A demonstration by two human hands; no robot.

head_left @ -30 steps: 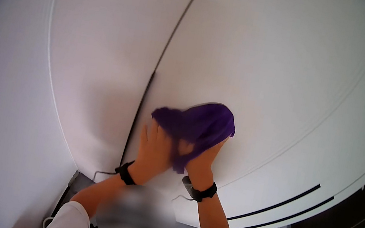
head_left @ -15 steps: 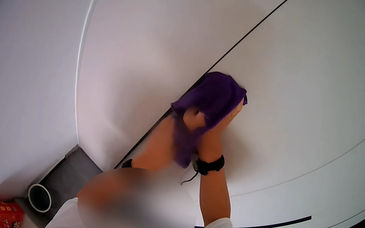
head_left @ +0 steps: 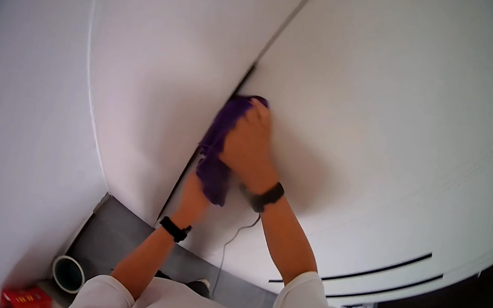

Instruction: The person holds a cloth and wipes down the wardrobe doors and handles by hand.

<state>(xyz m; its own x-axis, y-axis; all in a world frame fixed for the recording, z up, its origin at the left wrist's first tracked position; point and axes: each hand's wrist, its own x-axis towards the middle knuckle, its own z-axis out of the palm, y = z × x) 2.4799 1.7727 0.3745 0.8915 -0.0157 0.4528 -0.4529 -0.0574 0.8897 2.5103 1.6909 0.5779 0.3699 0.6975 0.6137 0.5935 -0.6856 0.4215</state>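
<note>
cloth (head_left: pixel 222 127): against panel (head_left: pixel 366 109), partly over strip (head_left: pixel 177 186) | right hand (head_left: pixel 252 145): on cloth | left hand (head_left: pixel 193 196): at cloth's lower end | bucket (head_left: pixel 69 274): far left | box (head_left: pixel 27 300): just beside bucket | cord (head_left: pixel 227 243): below right hand

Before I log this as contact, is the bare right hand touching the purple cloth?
Touching. The head view shows the bare right hand lying against the purple cloth, its bent fingers on the upper part.
</note>
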